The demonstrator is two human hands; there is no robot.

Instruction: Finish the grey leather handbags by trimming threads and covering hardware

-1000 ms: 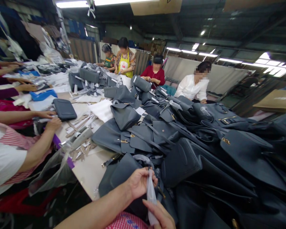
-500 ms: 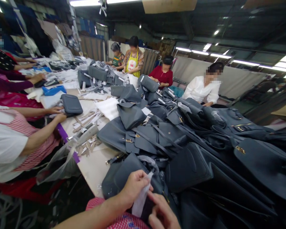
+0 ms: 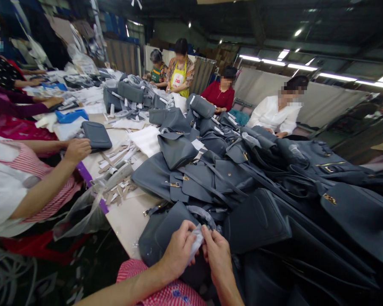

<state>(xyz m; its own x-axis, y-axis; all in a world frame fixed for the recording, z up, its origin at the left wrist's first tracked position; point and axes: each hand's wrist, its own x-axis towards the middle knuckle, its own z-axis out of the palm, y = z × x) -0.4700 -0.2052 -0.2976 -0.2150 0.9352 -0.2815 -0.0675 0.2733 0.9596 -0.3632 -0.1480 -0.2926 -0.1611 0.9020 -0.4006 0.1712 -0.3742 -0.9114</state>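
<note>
My left hand [image 3: 178, 250] and my right hand [image 3: 217, 254] meet at the bottom centre, both pinched on a thin white plastic wrapping strip [image 3: 197, 240]. The strip is bunched between my fingers. Just beyond them lies a dark grey handbag [image 3: 161, 231] at the table's near edge, its handle [image 3: 201, 213] wrapped in clear film. My forearms rest over a red checked cloth [image 3: 166, 293].
A big heap of grey handbags [image 3: 274, 191] covers the table to the right. Paper scraps [image 3: 118, 170] and a flat grey pouch [image 3: 96, 135] lie on the table [image 3: 124, 221] at left. A person's arm [image 3: 51, 178] reaches in from the left; several people sit across the table.
My right hand has risen from the bottom edge to meet the left. The long hanging strip is now gathered short between both hands. The view has shifted slightly right.
</note>
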